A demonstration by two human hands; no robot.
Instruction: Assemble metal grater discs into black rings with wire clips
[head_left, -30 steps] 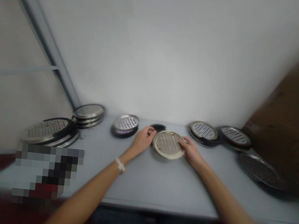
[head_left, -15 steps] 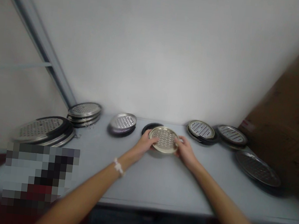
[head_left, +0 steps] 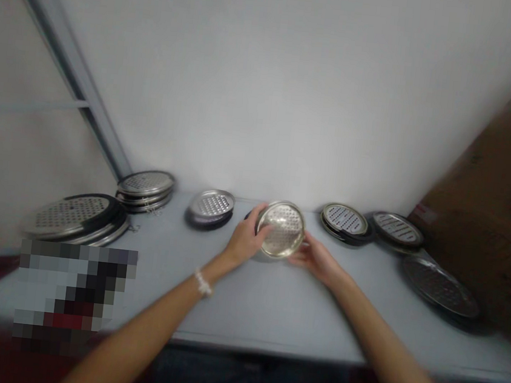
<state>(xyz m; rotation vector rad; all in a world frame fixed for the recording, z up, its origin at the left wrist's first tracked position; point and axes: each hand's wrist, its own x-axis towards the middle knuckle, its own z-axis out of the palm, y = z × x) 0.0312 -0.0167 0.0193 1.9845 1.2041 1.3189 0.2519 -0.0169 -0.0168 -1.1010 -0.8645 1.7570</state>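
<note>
A round metal grater disc [head_left: 282, 234] is held up over the grey table, tilted, with its perforated face showing. My left hand [head_left: 248, 236] grips its left side, the thumb lying over the face. At the lower right rim is my right hand [head_left: 310, 255], its fingers behind and under the edge and stretched out. Most of a dark ring behind the disc is hidden by the disc and my left hand.
Stacked graters with black rims [head_left: 79, 218] and another stack [head_left: 146, 189] stand at the left. A grater [head_left: 212, 205] lies left of centre. More graters [head_left: 344, 220], [head_left: 397, 229], [head_left: 441, 287] line the right side of the table [head_left: 270, 315]. Brown cardboard [head_left: 501, 199] borders the right.
The disc has tipped up to face me more and moved slightly upward. My right thumb has left its face, and my right fingers have opened along the rim.
</note>
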